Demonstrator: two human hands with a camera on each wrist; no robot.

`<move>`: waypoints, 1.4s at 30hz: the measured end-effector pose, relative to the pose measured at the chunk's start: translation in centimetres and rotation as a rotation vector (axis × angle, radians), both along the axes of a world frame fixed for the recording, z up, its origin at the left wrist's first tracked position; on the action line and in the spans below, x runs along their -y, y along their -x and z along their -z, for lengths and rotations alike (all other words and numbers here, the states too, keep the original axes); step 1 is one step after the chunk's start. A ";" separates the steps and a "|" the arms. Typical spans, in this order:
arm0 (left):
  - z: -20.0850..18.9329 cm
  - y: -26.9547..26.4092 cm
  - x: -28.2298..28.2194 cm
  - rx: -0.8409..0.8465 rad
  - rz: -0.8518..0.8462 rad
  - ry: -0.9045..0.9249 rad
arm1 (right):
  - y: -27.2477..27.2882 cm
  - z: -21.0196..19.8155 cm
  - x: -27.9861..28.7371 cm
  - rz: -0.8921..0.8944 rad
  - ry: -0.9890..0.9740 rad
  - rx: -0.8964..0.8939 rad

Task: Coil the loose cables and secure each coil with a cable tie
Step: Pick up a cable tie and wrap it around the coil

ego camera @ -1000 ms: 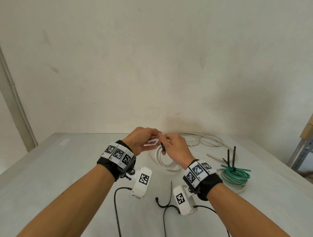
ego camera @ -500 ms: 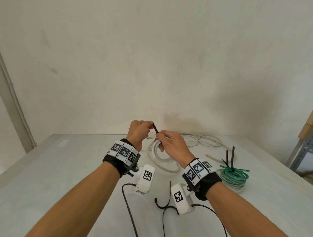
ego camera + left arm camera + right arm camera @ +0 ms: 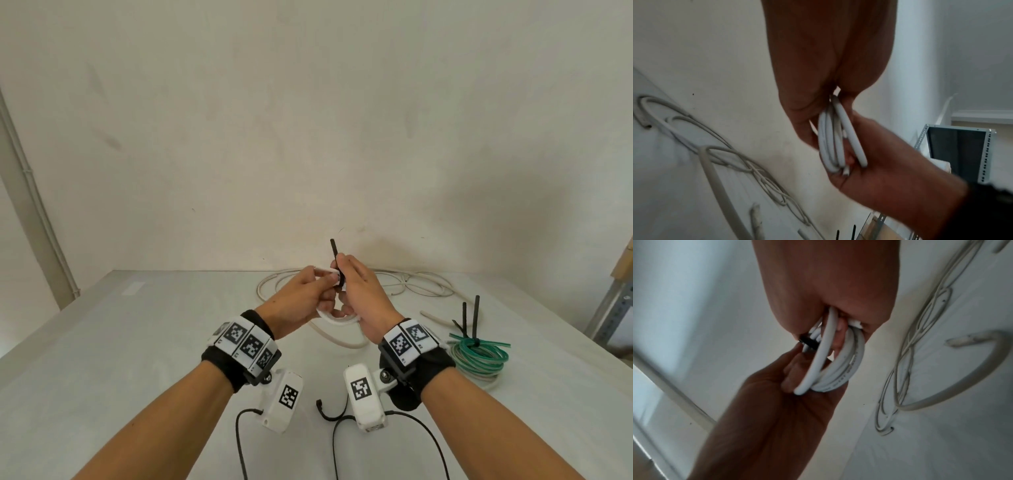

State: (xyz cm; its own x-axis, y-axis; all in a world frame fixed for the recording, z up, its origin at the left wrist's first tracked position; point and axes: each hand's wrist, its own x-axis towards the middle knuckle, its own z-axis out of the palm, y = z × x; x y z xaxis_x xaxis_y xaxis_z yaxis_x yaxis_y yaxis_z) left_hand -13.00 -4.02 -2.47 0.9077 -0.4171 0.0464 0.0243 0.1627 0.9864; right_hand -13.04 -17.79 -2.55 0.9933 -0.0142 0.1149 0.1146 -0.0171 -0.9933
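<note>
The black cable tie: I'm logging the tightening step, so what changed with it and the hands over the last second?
The cable tie tail, barely showing a second ago, now sticks up above the right hand, which pinches it. Both hands rose; the left hand came closer. The white coil stayed gripped in both. The green coil, the loose cables and the spare tie stayed put.

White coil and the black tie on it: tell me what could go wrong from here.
1. One end of the white coil juts free beside the left hand; if the black cable tie closes without it, that end may spring loose.
2. The right hand has fingers threaded through the coil, so pulling the tie tight might pinch them.
3. The loops are fanned apart, so the tie could miss one.
</note>
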 end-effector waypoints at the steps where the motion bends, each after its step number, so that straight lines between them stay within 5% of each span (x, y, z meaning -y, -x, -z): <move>1: 0.3 -0.1 0.4 -0.001 -0.084 0.029 | 0.0 -0.2 -0.2 0.002 -0.023 -0.007; 7: -0.7 0.0 1.5 -0.051 -0.336 0.109 | 0.4 -0.4 -0.7 -0.060 -0.147 -0.027; 11: -0.5 -0.2 1.9 0.063 -0.435 0.064 | 0.6 -0.7 -0.8 -0.102 -0.195 -0.025; 18: -0.1 -0.4 1.2 0.073 -0.424 0.041 | -0.1 -1.1 0.5 -0.108 -0.277 -0.039; 24: -0.1 -0.2 0.8 0.037 -0.339 0.062 | -0.5 -0.8 0.3 -0.057 -0.120 0.045; 33: -0.4 -0.1 0.9 0.015 -0.344 0.143 | -0.7 -0.5 -0.8 -0.053 -0.139 0.067; 42: 0.3 -0.3 1.1 0.061 -0.483 0.189 | -0.7 -0.1 -1.6 0.025 -0.158 0.087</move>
